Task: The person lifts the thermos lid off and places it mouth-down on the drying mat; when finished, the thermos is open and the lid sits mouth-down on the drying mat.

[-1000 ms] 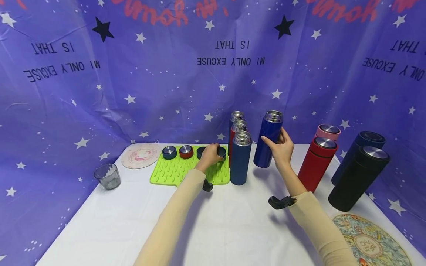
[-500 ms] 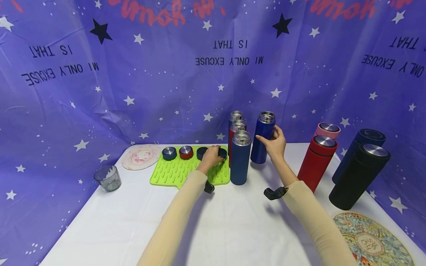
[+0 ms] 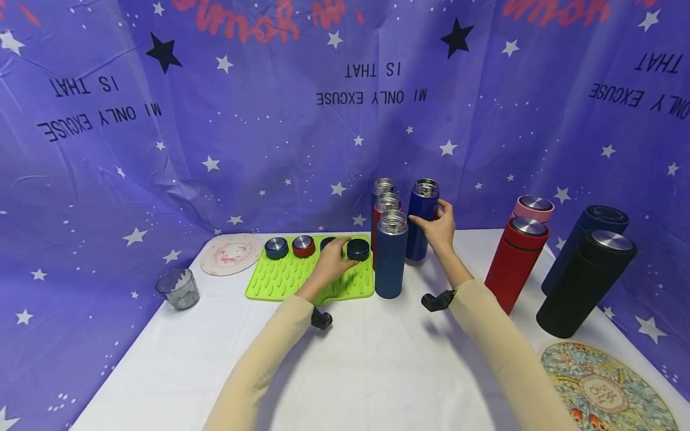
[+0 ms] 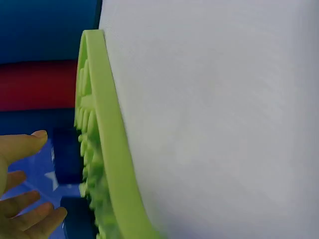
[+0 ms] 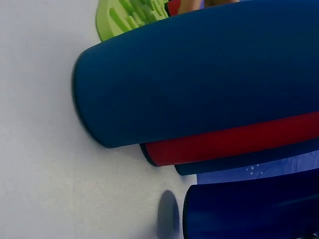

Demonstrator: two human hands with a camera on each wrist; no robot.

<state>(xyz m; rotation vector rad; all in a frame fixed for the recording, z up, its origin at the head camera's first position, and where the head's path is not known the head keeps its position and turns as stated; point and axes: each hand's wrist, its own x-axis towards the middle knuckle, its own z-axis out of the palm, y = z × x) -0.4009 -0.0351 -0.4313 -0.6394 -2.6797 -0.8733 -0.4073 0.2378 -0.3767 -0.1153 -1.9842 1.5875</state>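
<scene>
My right hand (image 3: 439, 228) grips an uncapped royal-blue thermos bottle (image 3: 419, 224) by its side. In the right wrist view the base of this bottle (image 5: 249, 205) stands apart from its shadow, so it looks slightly raised. My left hand (image 3: 331, 264) is over a green silicone mat (image 3: 280, 281), fingers apart and holding nothing. A dark blue lid (image 3: 358, 250) sits on the mat just right of its fingertips; another dark lid (image 3: 326, 242) is partly hidden behind them. Left of these lie a blue lid (image 3: 276, 248) and a red lid (image 3: 303, 246).
Uncapped bottles stand in a row beside the mat: a blue bottle (image 3: 390, 260) in front, a red bottle (image 3: 379, 239), another behind. Capped bottles, including a red one (image 3: 514, 263) and a black one (image 3: 584, 287), stand right. A glass cup (image 3: 179, 290) is left; a patterned round mat (image 3: 606, 389) lies front right.
My right hand has brought the royal-blue bottle left and lower, nearer the row of bottles. My left hand has let go of the dark lid and drawn back to the left.
</scene>
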